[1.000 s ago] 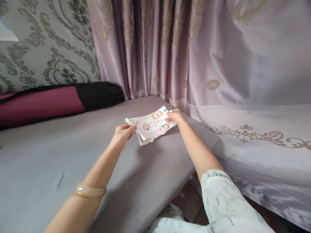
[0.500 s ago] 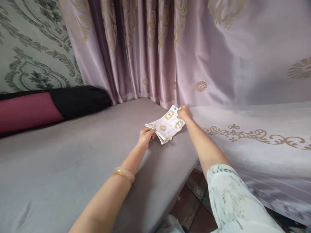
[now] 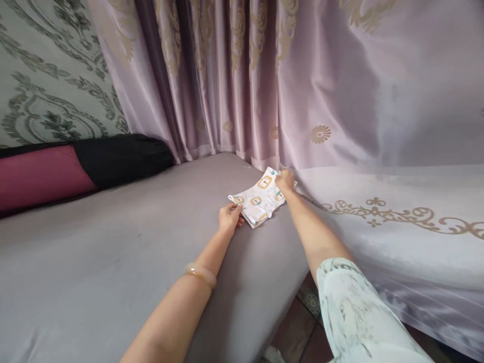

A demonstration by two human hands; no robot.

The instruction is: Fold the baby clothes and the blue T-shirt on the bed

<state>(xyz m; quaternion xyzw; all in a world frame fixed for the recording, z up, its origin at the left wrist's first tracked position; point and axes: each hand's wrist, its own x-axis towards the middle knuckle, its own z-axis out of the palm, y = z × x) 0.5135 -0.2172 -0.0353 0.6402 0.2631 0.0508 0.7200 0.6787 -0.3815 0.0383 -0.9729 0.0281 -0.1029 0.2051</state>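
A small white garment (image 3: 252, 200) with yellow and green cartoon prints, shaped much like a child's shorts, lies near the far corner of the bed. Its near edge shows doubled layers. My left hand (image 3: 230, 217) pinches its left corner, thumb on top and fingers beneath. At the opposite end my right hand (image 3: 286, 181) is closed on the cloth, slightly blurred, with its fingertips partly hidden. A bit of fabric sticks out to the right of that hand.
A grey sheet covers the bed (image 3: 124, 252). Along the wall at left lies a black and maroon bolster (image 3: 124, 159). Mauve curtains (image 3: 257, 101) hang at the bed's far edge and down the right side. Dark floor tiles (image 3: 295, 327) show below the bed's right edge.
The garment's near edge has come down flatter on the sheet, its layers closer together. Both hands keep their hold. The view has shifted slightly.
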